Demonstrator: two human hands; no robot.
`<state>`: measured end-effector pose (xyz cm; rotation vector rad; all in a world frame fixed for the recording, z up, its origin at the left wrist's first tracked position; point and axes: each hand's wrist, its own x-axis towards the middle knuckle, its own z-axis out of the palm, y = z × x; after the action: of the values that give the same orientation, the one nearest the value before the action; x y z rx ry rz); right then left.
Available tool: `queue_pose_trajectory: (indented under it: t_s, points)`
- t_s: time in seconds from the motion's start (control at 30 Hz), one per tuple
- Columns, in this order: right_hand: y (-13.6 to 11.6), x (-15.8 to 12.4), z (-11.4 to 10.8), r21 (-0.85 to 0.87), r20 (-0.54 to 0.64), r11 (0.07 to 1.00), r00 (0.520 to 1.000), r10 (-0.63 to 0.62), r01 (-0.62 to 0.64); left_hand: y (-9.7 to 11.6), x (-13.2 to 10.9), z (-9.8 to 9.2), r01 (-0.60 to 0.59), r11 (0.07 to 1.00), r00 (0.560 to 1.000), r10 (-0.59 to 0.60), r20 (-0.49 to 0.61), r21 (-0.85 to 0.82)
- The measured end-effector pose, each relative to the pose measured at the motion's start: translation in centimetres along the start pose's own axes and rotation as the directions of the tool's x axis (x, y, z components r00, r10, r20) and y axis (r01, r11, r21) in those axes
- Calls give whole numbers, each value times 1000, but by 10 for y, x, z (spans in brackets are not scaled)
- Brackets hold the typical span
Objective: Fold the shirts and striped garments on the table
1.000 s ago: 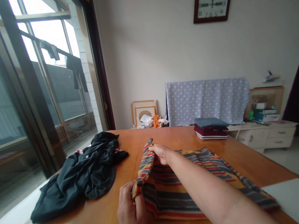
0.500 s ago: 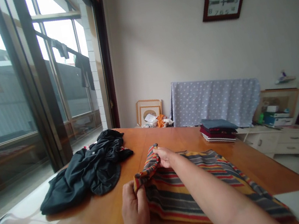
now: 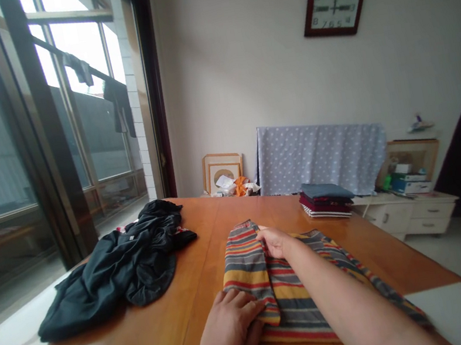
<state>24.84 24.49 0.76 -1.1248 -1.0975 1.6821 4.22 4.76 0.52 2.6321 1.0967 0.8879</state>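
A striped shirt [image 3: 301,285] in yellow, grey, red and orange lies on the wooden table in front of me. Its left side is turned over into a flap [image 3: 246,259] that rests on the rest of the cloth. My left hand [image 3: 234,323] lies over the flap's near left corner, fingers stretched across the fabric. At the flap's far right edge, my right hand [image 3: 275,242] pinches the cloth between thumb and fingers. My right forearm crosses above the shirt and hides part of it.
A dark crumpled garment [image 3: 115,276] lies on the table's left side. Toward the back right is a stack of folded clothes [image 3: 327,200]. Behind the wooden table [image 3: 207,295] stand a cloth-covered object [image 3: 321,156] and a white cabinet [image 3: 429,214]. A window [image 3: 88,102] is at left.
The shirt's raised left edge has come down into a flat flap on top. My left hand has moved right and loosened from its grip to lie on the cloth. The view has shifted slightly.
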Motion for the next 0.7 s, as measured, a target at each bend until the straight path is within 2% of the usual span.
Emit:
queue_pose_trajectory:
  t_s: [0.1,0.2,0.33,0.53,0.7]
  points:
    - [2,0,-1,59,-18,994,996,-93,94,1,1,-1,-27,1000,1000,27,3,-9]
    - [6,4,-4,67,-121,992,987,-102,111,2,2,-3,-36,999,999,36,-3,-9]
    - [12,12,-8,2,-223,995,970,-100,103,2,3,-3,-23,1000,1000,24,17,-15]
    - [12,22,-8,-112,-318,971,918,-239,214,3,3,-5,-40,999,999,40,4,-27]
    - [17,24,-16,-212,-340,961,909,-242,177,5,4,-9,-47,998,999,47,22,-34]
